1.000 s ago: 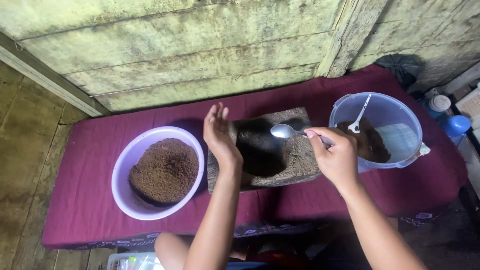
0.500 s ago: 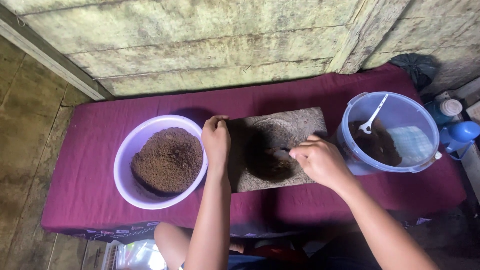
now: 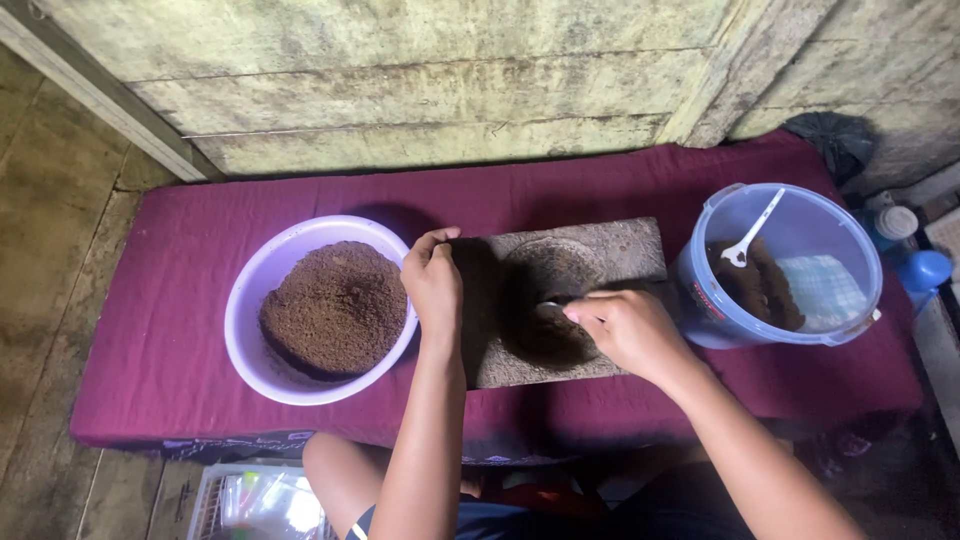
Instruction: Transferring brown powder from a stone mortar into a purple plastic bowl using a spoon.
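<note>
Spoon's come down: right hand (image 3: 625, 330) grips the metal spoon (image 3: 552, 305) in the grey stone mould's (image 3: 600, 250) hollow; left hand (image 3: 433, 285) now clasps its edge.

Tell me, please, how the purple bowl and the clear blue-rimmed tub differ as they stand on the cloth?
The purple bowl is opaque, wide and shallow; the clear tub is see-through and deeper. The bowl holds a full mound of fine brown powder, the tub a smaller, darker, clumpier heap. The tub has a white spoon in it; the bowl has none. Both are round, open-topped and on the maroon cloth.
</note>
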